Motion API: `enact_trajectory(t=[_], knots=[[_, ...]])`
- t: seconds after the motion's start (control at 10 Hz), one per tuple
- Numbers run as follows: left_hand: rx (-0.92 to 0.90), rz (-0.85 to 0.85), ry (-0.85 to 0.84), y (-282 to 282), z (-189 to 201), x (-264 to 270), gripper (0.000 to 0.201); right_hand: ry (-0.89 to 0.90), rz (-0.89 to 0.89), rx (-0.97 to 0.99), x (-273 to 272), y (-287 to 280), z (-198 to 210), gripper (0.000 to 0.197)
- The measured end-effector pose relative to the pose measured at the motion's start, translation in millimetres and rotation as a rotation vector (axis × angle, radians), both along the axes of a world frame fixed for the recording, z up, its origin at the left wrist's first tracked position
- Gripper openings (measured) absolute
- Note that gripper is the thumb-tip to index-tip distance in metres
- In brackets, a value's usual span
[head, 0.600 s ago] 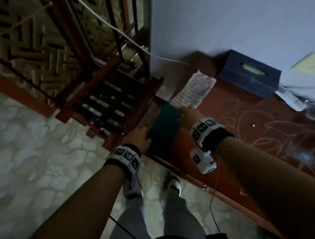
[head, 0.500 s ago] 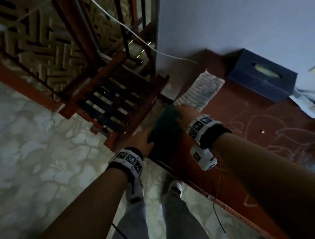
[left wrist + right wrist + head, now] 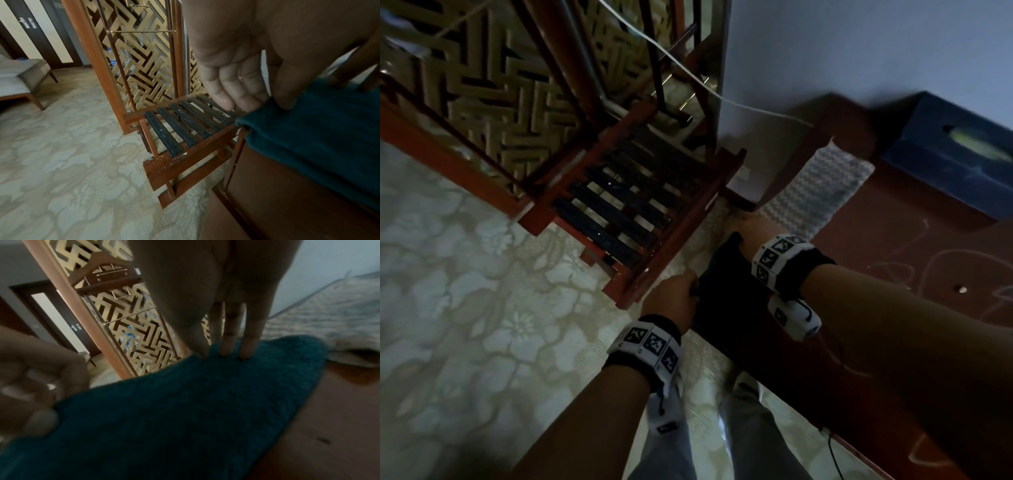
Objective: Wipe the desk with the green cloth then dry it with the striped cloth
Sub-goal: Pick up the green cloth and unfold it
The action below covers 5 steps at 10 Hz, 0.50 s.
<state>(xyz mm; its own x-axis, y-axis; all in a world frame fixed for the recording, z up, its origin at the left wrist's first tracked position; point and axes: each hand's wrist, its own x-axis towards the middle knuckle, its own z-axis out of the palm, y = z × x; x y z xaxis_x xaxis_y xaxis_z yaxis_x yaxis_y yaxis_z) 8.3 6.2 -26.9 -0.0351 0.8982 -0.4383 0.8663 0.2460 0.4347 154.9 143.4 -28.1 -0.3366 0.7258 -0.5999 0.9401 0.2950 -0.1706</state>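
So the fuzzy dark green cloth (image 3: 726, 294) sits at the left corner of the scribbled reddish-brown wooden desk (image 3: 893, 260), draped a bit over the edge. The left hand (image 3: 671, 298) pinches its near-left edge between thumb and fingers, while the right hand (image 3: 748, 226) has straight fingers (image 3: 227, 344) pressing down on its far end. The white-and-grey striped cloth (image 3: 815, 192) lies just beyond, touching the green one, near a dark blue tissue box (image 3: 955, 164).

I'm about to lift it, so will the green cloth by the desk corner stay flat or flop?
The green cloth looks like soft terry, so it will likely droop. It already hangs over the desk edge. The left hand pinches one corner, so the rest probably sags.
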Motion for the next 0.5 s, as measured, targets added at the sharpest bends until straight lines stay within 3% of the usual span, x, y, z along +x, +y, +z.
enact_trajectory(t=[0.1, 0.2, 0.4, 0.5], knots=[[0.002, 0.022, -0.044, -2, 7, -3, 0.012, -0.007, 0.033, -0.016, 1, 2, 9, 0.040], [-0.042, -0.012, -0.086, 0, 18, -5, 0.007, 0.103, -0.101, 0.126, 7, -16, 8, 0.031], [-0.049, -0.089, -0.200, 2, 47, -15, 0.014, 0.224, -0.183, 0.167, 27, -39, 50, 0.009], [-0.031, -0.134, -0.232, 5, 61, -23, 0.022, 0.238, -0.233, 0.205, 41, -54, 70, 0.027]])
